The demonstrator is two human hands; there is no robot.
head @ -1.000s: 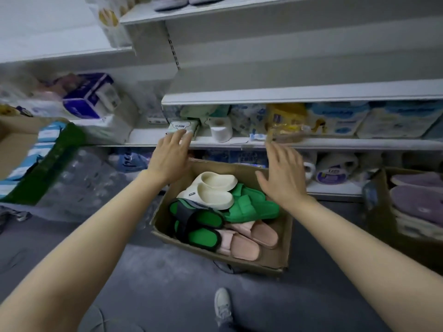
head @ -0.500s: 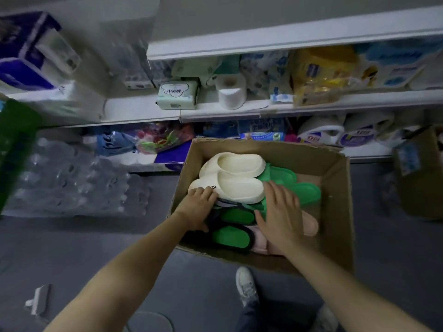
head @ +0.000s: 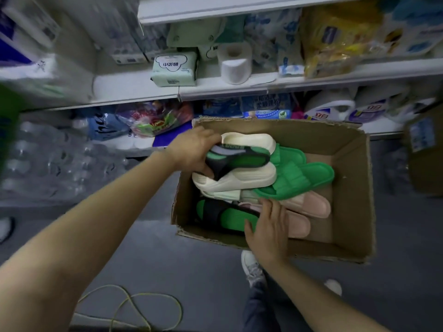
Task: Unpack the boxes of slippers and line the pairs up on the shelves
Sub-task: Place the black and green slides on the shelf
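Left hand (head: 191, 152) fingers curl round black-green slipper (head: 236, 159), raised over cardboard box (head: 350, 188). Right hand (head: 268, 226) fingers spread, apparently touching its mate (head: 225, 215) beneath. Lift both together, keep the pair matched.

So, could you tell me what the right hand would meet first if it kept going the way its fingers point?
Probably the all-green slipper: the right hand rests flat on the pink slippers, fingers aimed toward the far side of the box. Depth is unclear, though.
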